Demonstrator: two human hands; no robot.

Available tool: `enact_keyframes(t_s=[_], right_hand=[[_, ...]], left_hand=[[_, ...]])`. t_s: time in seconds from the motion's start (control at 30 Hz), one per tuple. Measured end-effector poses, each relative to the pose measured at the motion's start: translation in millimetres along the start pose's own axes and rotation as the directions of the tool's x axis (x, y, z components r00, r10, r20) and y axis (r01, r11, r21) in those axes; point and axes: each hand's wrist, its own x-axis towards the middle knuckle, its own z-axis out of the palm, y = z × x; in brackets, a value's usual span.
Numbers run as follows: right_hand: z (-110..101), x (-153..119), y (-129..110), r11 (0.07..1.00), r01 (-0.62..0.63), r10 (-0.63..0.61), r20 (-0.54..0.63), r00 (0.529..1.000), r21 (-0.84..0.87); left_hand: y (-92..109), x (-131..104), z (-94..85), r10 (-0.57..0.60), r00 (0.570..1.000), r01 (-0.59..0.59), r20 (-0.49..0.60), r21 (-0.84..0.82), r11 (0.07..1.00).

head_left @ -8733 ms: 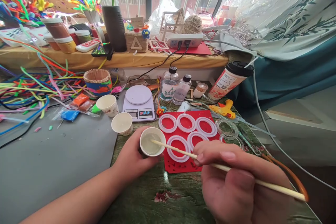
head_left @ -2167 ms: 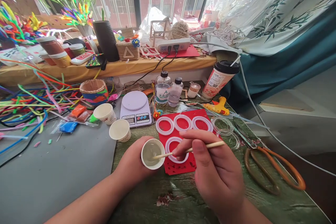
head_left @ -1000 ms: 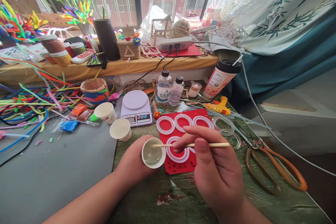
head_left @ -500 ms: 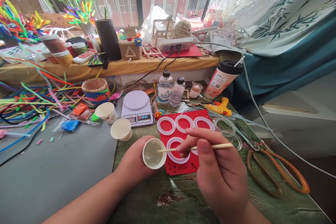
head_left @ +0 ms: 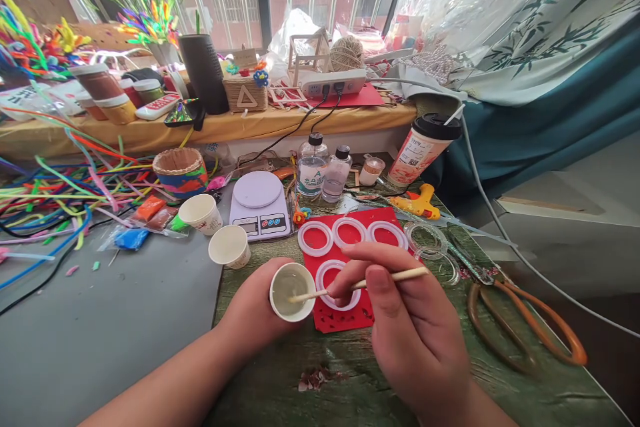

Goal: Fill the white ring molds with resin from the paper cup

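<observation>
My left hand [head_left: 257, 303] is wrapped round a small paper cup [head_left: 311, 307] with clear, slightly cloudy liquid in it. Between the fingers of my right hand [head_left: 410, 320] is a thin wooden stick [head_left: 407, 274], its far tip dipped into the liquid. Behind my right hand a red sheet [head_left: 325, 325] carries several pale ring-shaped silicone molds [head_left: 315, 238]; my hand hides part of them. Two more paper cups [head_left: 229, 247] stand left of the held one, beside a lilac kitchen scale [head_left: 259, 190].
Two bottles with black caps [head_left: 311, 177] stand behind the molds. To the right are a yellow glue gun [head_left: 417, 202], clear rings [head_left: 427, 240], orange-handled scissors [head_left: 540, 320] and a lidded drink cup [head_left: 417, 153]. Coloured pipe cleaners [head_left: 60, 193] cover the left side.
The stick and my right hand have shifted left, and the stick's tip has moved left and a little lower in the cup. My left hand holds the cup almost still.
</observation>
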Motion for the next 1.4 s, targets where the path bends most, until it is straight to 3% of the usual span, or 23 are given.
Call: enact_keyframes(t_s=[1.4], right_hand=[[-1.0,-1.2,-0.8,1.000,-0.004,0.004,0.008,1.000,-0.031]], left_hand=[[-0.6,-1.4,0.0,0.033,0.999,-0.033,0.002,-0.032,0.999]])
